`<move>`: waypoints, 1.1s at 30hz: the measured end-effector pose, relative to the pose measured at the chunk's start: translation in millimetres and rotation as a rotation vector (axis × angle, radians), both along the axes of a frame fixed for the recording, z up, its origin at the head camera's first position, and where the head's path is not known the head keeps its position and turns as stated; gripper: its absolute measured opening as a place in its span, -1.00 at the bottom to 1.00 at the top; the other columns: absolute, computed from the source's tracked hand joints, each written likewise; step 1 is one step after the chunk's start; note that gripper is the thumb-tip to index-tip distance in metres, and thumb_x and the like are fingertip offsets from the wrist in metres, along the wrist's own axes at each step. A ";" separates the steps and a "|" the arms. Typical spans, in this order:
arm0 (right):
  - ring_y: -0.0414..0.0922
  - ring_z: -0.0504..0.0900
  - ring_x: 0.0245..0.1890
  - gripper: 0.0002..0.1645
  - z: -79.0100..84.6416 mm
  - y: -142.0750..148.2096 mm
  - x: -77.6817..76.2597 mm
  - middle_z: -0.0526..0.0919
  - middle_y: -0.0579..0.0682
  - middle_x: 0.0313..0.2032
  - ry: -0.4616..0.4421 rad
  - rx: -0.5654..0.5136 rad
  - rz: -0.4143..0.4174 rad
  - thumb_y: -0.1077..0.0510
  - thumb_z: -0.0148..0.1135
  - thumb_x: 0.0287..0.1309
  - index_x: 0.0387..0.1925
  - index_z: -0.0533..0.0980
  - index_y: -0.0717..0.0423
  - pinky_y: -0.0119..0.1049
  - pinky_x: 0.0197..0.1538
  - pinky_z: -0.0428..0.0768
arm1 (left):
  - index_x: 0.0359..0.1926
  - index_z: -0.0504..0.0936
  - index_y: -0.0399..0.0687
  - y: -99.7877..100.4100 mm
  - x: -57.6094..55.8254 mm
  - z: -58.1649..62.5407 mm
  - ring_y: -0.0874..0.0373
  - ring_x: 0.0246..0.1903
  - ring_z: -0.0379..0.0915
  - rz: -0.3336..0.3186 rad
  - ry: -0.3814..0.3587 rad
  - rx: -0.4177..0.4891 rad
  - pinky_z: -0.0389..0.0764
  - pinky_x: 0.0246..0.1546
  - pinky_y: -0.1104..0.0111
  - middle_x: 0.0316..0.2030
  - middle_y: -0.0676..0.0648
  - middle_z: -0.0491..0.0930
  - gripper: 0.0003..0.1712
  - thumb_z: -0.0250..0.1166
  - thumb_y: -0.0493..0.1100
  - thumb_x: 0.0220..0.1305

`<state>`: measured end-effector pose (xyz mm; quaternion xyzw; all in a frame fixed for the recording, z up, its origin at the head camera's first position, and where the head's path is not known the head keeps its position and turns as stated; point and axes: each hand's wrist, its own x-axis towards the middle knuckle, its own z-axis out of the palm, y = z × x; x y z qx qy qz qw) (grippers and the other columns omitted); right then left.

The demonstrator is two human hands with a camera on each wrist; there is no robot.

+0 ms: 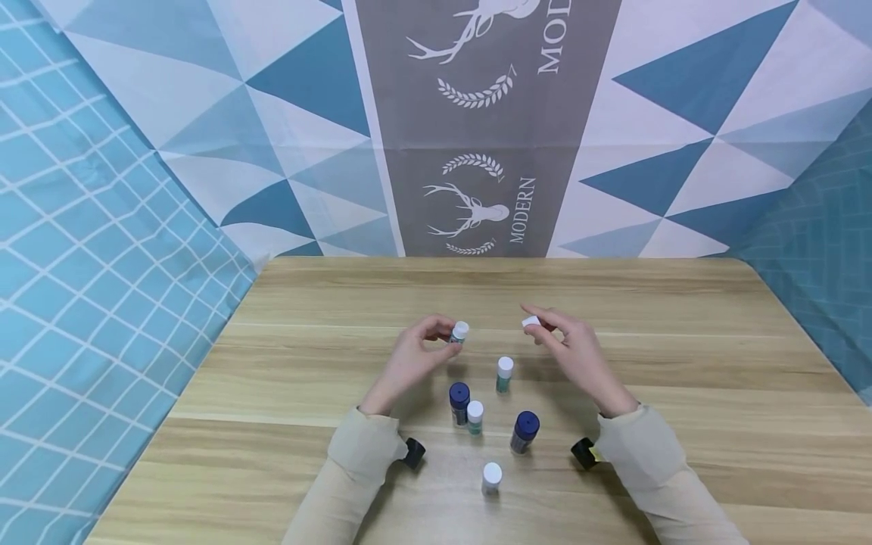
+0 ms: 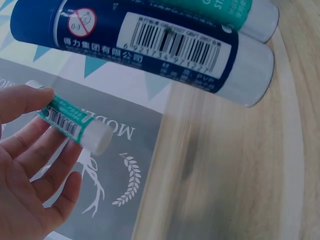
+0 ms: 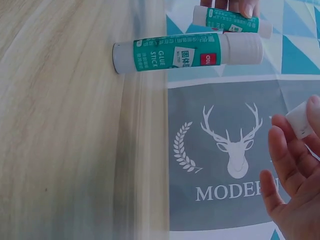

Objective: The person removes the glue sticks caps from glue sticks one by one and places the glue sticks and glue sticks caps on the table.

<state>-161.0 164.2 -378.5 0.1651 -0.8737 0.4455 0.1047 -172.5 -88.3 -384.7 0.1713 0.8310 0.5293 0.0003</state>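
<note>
My left hand [image 1: 415,357] pinches a small green glue stick [image 2: 65,117] with white ends between thumb and fingers, held above the wooden table. To the right, my right hand [image 1: 575,354] pinches a small white piece [image 3: 299,120] between thumb and fingertips. Whether that piece is a cap, I cannot tell. Between the hands and a little nearer stands a green glue stick [image 1: 504,375] with a white top. Closer in, a navy glue stick [image 1: 459,403] and another green glue stick [image 1: 474,418] stand side by side.
A second navy glue stick [image 1: 524,432] stands upright inward of the right wrist. Nearest the front is a white-topped stick [image 1: 492,478]. The wooden table [image 1: 715,341] meets a patterned cloth [image 1: 477,121] at its far edge.
</note>
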 end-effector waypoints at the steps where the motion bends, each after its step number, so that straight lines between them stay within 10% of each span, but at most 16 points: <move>1: -0.18 0.51 -0.37 -0.54 -0.5 0.5 -0.1 0.58 -0.11 -0.39 0.008 0.003 -0.001 -0.02 0.06 0.22 0.13 0.43 0.02 -0.35 -0.41 0.41 | -0.14 0.55 -0.06 -0.3 -0.1 0.0 0.16 -0.20 0.50 0.003 -0.001 -0.002 0.39 0.01 0.13 -0.26 0.01 0.63 -0.70 0.33 -0.24 0.03; 11: -0.22 0.51 -0.29 -0.58 -8.5 5.6 -1.2 0.60 -0.06 -0.25 0.069 0.020 0.014 0.09 0.02 0.26 0.14 0.42 0.06 -0.37 -0.30 0.44 | -0.12 0.55 -0.16 -4.7 -5.1 -5.8 0.01 -0.18 0.52 0.020 -0.005 0.006 0.40 0.01 0.09 -0.19 -0.11 0.60 -0.67 0.34 -0.29 0.03; 33: -0.15 0.44 -0.21 -0.58 -19.3 15.1 -0.5 0.55 -0.03 -0.24 -0.101 -0.022 -0.082 -0.09 0.07 0.20 -0.04 0.46 0.10 -0.30 -0.28 0.46 | -0.19 0.55 -0.13 -9.7 -6.8 -11.8 0.16 -0.29 0.48 0.074 -0.026 -0.019 0.46 -0.08 0.24 -0.29 -0.02 0.57 -0.74 0.33 -0.28 0.02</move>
